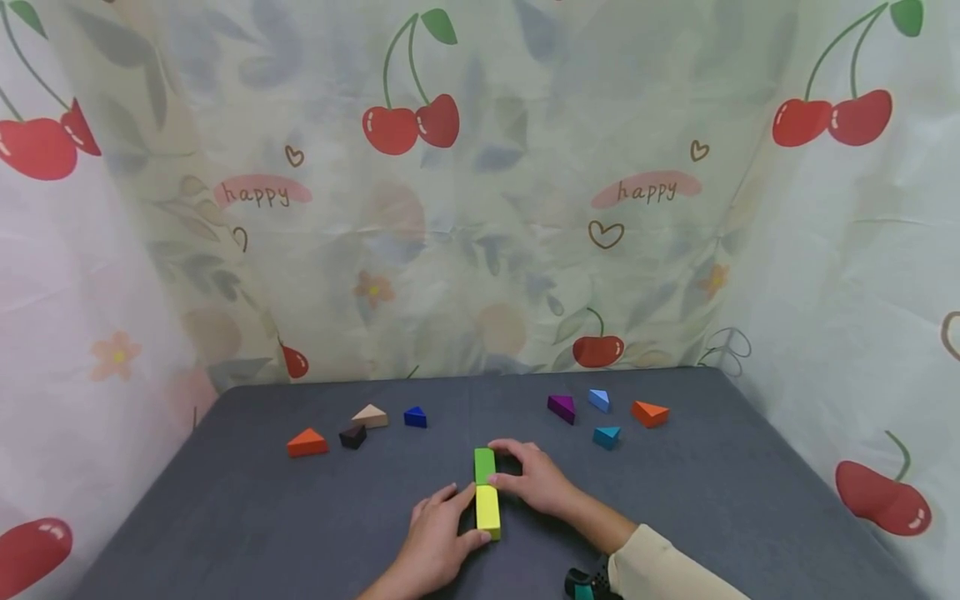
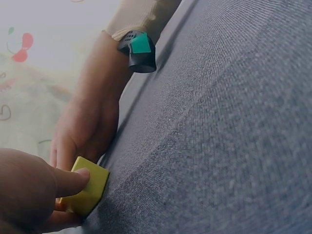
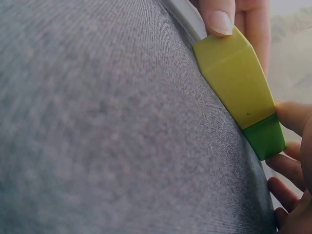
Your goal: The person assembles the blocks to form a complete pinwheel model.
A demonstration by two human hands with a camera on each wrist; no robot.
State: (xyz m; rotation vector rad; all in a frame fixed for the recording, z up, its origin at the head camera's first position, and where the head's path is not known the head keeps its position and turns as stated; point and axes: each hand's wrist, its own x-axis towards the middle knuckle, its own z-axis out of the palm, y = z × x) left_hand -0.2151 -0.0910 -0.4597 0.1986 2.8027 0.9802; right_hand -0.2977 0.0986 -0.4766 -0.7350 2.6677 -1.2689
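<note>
A green block [image 1: 484, 465] and a yellow block [image 1: 487, 508] lie end to end on the dark grey table, touching, the green one farther away. My left hand [image 1: 435, 542] grips the yellow block, thumb at its near end and index finger by its far left corner. From the right, my right hand [image 1: 542, 482] holds the green block between a finger at the far end and the thumb near the seam. In the right wrist view the green block [image 3: 265, 137] meets the yellow block [image 3: 236, 87] flush. The left wrist view shows only the yellow block [image 2: 97, 178].
Back left on the table [image 1: 247, 517] are an orange triangular block [image 1: 307, 444], a beige one [image 1: 371, 417], a black one [image 1: 352, 437] and a blue one [image 1: 416, 417]. Back right lie purple [image 1: 561, 407], light blue [image 1: 599, 400], teal [image 1: 606, 437] and orange [image 1: 649, 414] blocks. Patterned curtains enclose the table.
</note>
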